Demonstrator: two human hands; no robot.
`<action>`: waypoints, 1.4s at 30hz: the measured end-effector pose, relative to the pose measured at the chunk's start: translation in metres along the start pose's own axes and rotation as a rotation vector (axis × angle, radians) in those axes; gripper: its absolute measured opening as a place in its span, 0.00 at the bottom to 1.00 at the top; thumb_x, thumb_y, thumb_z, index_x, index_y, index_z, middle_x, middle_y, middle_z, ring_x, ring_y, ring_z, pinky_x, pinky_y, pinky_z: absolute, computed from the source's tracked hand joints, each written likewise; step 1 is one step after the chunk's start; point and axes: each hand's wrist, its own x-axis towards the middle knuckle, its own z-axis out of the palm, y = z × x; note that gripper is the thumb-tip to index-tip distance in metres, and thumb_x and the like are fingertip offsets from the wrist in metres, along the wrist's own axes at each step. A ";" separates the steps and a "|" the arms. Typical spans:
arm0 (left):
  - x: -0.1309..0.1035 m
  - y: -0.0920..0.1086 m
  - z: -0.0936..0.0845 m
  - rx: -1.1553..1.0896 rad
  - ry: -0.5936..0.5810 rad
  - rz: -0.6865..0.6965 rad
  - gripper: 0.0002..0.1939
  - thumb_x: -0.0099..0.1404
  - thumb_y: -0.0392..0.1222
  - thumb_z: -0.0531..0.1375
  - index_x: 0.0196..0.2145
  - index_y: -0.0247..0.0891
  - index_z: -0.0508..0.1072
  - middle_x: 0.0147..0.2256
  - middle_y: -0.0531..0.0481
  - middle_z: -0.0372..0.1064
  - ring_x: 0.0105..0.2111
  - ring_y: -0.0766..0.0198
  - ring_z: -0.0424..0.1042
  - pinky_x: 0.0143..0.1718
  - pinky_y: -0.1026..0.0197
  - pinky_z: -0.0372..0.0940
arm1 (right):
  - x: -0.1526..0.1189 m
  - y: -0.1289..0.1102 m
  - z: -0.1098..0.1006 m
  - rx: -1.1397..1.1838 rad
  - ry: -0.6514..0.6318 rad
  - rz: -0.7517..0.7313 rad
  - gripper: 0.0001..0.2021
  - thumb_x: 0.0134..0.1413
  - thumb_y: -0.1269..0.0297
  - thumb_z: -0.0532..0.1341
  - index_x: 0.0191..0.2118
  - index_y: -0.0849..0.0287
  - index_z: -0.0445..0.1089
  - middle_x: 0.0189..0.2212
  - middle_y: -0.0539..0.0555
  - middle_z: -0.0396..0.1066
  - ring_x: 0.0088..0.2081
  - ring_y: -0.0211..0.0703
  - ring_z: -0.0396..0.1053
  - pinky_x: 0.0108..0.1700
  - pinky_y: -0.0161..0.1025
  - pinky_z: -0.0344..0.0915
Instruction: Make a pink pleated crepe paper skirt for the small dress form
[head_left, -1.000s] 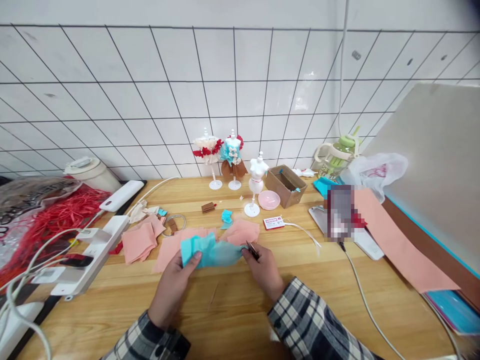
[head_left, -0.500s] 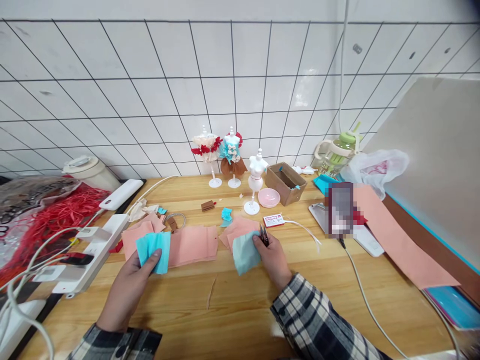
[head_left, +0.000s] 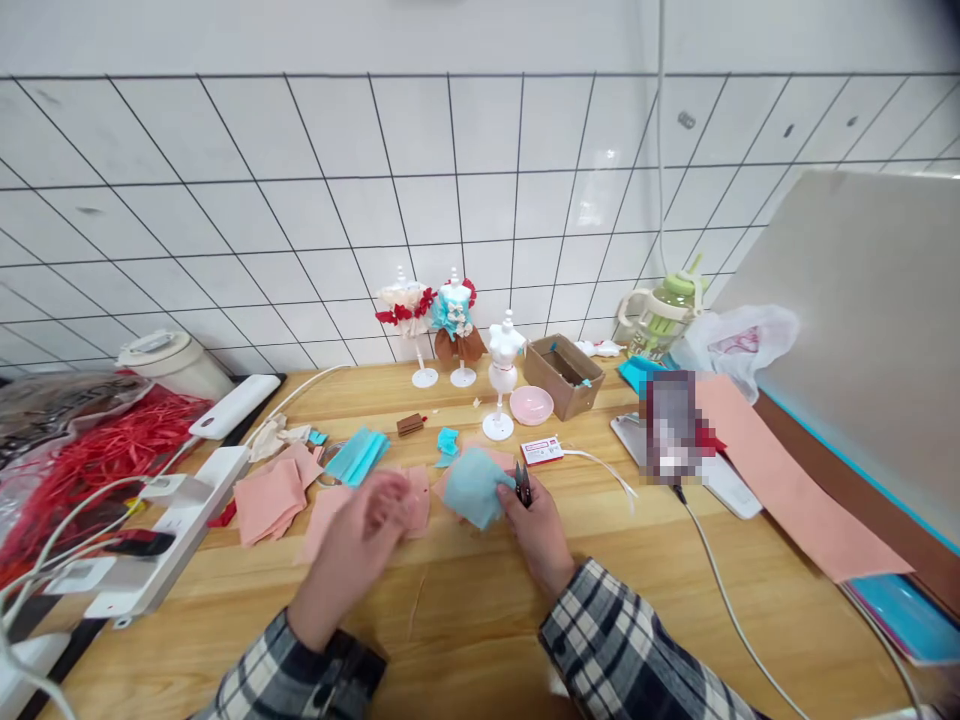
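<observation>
My right hand (head_left: 540, 535) grips small dark thread snips (head_left: 523, 484), blades pointing up, and pinches a pale blue piece of thin fabric (head_left: 474, 488) at its edge. My left hand (head_left: 367, 535) is blurred, its fingers loosely curled and apart with nothing visible in them. It hovers over a pink fabric strip (head_left: 324, 522). Just beyond it lies a pleated bright blue fabric piece (head_left: 358, 457) that looks like face-mask material. Folded pink fabric squares (head_left: 271, 500) sit to the left. A small blue scrap (head_left: 448, 446) lies behind the pale piece.
A bare white mini mannequin (head_left: 504, 370) and two dressed ones stand at the back, beside a pink dish (head_left: 532, 405) and cardboard box (head_left: 567, 378). A power strip (head_left: 176, 535) with cables lies left; a phone (head_left: 670, 425) and long pink fabric (head_left: 806, 490) lie right.
My left hand has let go of the bright blue fabric, which now lies on the table, and has moved right. My right hand still holds the snips and pale blue fabric.
</observation>
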 end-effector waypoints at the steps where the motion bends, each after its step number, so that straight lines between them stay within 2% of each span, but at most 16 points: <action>1: -0.009 0.005 0.010 -0.138 -0.331 -0.120 0.28 0.63 0.67 0.49 0.35 0.37 0.69 0.31 0.43 0.72 0.25 0.58 0.71 0.27 0.55 0.68 | -0.001 0.001 0.002 0.025 0.000 0.007 0.15 0.52 0.52 0.62 0.38 0.59 0.67 0.24 0.46 0.61 0.21 0.34 0.54 0.22 0.32 0.55; 2: -0.016 0.008 0.020 -0.260 -0.594 -0.222 0.31 0.61 0.70 0.48 0.33 0.36 0.70 0.31 0.42 0.72 0.23 0.58 0.71 0.23 0.57 0.67 | -0.002 0.002 0.003 0.047 -0.002 0.013 0.16 0.52 0.51 0.61 0.40 0.58 0.66 0.23 0.45 0.60 0.19 0.32 0.52 0.19 0.32 0.52; 3: -0.021 0.009 0.029 -0.346 -0.720 -0.286 0.32 0.60 0.70 0.51 0.36 0.36 0.71 0.34 0.41 0.73 0.24 0.57 0.73 0.23 0.58 0.67 | -0.003 0.002 0.005 0.069 -0.011 0.016 0.17 0.53 0.51 0.61 0.42 0.58 0.65 0.22 0.44 0.58 0.18 0.31 0.50 0.18 0.31 0.50; 4: -0.024 0.008 0.039 -0.432 -0.709 -0.316 0.31 0.59 0.69 0.55 0.42 0.37 0.72 0.40 0.40 0.74 0.30 0.55 0.76 0.27 0.57 0.69 | -0.005 0.003 0.007 0.093 -0.029 0.019 0.17 0.53 0.51 0.61 0.43 0.58 0.64 0.22 0.43 0.57 0.17 0.30 0.48 0.17 0.30 0.49; 7: -0.019 -0.004 0.063 -0.663 -0.377 -0.189 0.36 0.54 0.67 0.62 0.53 0.41 0.69 0.54 0.39 0.69 0.50 0.48 0.71 0.46 0.51 0.69 | -0.011 0.004 0.013 0.143 -0.148 0.031 0.19 0.52 0.50 0.63 0.43 0.57 0.63 0.21 0.42 0.57 0.15 0.28 0.48 0.15 0.29 0.47; 10: -0.008 -0.014 0.077 -0.675 -0.202 -0.110 0.28 0.56 0.60 0.64 0.46 0.36 0.75 0.47 0.40 0.75 0.49 0.48 0.71 0.53 0.50 0.64 | -0.017 0.005 0.019 0.076 -0.248 -0.003 0.19 0.51 0.49 0.64 0.43 0.58 0.64 0.24 0.43 0.61 0.14 0.27 0.49 0.14 0.29 0.48; 15: -0.002 -0.016 0.075 -0.891 0.155 -0.213 0.15 0.57 0.48 0.67 0.39 0.37 0.76 0.40 0.47 0.77 0.39 0.58 0.75 0.44 0.59 0.69 | -0.025 0.006 0.019 -0.087 -0.221 -0.070 0.23 0.64 0.46 0.49 0.48 0.60 0.67 0.29 0.51 0.68 0.22 0.34 0.63 0.22 0.32 0.60; 17: -0.003 -0.017 0.071 -1.051 0.215 -0.271 0.15 0.51 0.44 0.71 0.36 0.37 0.76 0.36 0.50 0.77 0.32 0.63 0.73 0.35 0.63 0.70 | -0.027 0.005 0.015 -0.172 -0.215 -0.083 0.23 0.65 0.48 0.49 0.52 0.60 0.67 0.27 0.51 0.68 0.24 0.36 0.63 0.28 0.34 0.63; 20: -0.007 -0.019 0.069 -1.130 0.138 -0.354 0.16 0.48 0.42 0.72 0.34 0.38 0.76 0.31 0.53 0.75 0.27 0.66 0.70 0.31 0.63 0.69 | -0.031 0.002 0.009 -0.270 -0.296 -0.087 0.22 0.62 0.49 0.53 0.51 0.60 0.70 0.22 0.48 0.63 0.24 0.37 0.59 0.28 0.34 0.59; 24: -0.014 -0.021 0.075 -0.809 -0.037 -0.225 0.12 0.53 0.44 0.70 0.32 0.36 0.76 0.28 0.53 0.72 0.29 0.66 0.68 0.32 0.67 0.65 | -0.035 -0.003 0.005 -0.202 -0.355 -0.109 0.23 0.58 0.49 0.57 0.51 0.61 0.69 0.27 0.50 0.65 0.28 0.39 0.61 0.31 0.35 0.59; 27: -0.018 -0.020 0.078 -0.695 -0.039 -0.188 0.12 0.53 0.44 0.70 0.33 0.36 0.75 0.28 0.53 0.72 0.29 0.67 0.68 0.32 0.68 0.64 | -0.035 -0.004 0.007 -0.284 -0.295 -0.049 0.16 0.53 0.54 0.61 0.42 0.61 0.71 0.28 0.50 0.67 0.26 0.36 0.61 0.28 0.34 0.58; 30: -0.019 -0.018 0.077 -0.956 0.044 -0.283 0.17 0.51 0.45 0.71 0.38 0.39 0.74 0.30 0.54 0.72 0.25 0.69 0.68 0.24 0.70 0.64 | -0.033 -0.004 0.009 -0.268 -0.203 -0.007 0.09 0.49 0.59 0.63 0.31 0.60 0.67 0.24 0.48 0.65 0.24 0.35 0.59 0.27 0.34 0.57; 32: -0.021 -0.015 0.076 -1.208 0.032 -0.399 0.21 0.50 0.48 0.72 0.40 0.42 0.74 0.31 0.54 0.72 0.24 0.70 0.69 0.20 0.72 0.64 | -0.032 -0.003 0.009 -0.141 -0.142 0.018 0.10 0.49 0.58 0.63 0.31 0.59 0.65 0.23 0.47 0.64 0.24 0.34 0.59 0.27 0.33 0.58; 35: -0.028 -0.013 0.076 -1.386 -0.236 -0.555 0.24 0.45 0.54 0.73 0.38 0.40 0.76 0.35 0.49 0.74 0.29 0.67 0.74 0.21 0.73 0.67 | -0.031 -0.001 0.008 0.028 -0.121 0.130 0.14 0.48 0.55 0.64 0.33 0.58 0.62 0.21 0.44 0.62 0.20 0.32 0.55 0.22 0.32 0.53; 37: -0.032 -0.013 0.079 -1.368 -0.371 -0.555 0.24 0.43 0.52 0.74 0.37 0.39 0.77 0.38 0.46 0.75 0.30 0.66 0.74 0.23 0.71 0.68 | -0.031 0.000 0.007 0.060 -0.161 0.173 0.14 0.48 0.55 0.64 0.34 0.58 0.62 0.21 0.44 0.61 0.20 0.32 0.55 0.20 0.31 0.50; 42: -0.031 -0.015 0.087 -1.217 -0.187 -0.462 0.19 0.47 0.43 0.74 0.37 0.37 0.79 0.36 0.47 0.77 0.32 0.63 0.73 0.32 0.65 0.70 | -0.033 0.001 0.006 -0.124 -0.344 0.023 0.08 0.49 0.61 0.64 0.33 0.59 0.68 0.21 0.45 0.59 0.24 0.33 0.55 0.26 0.32 0.55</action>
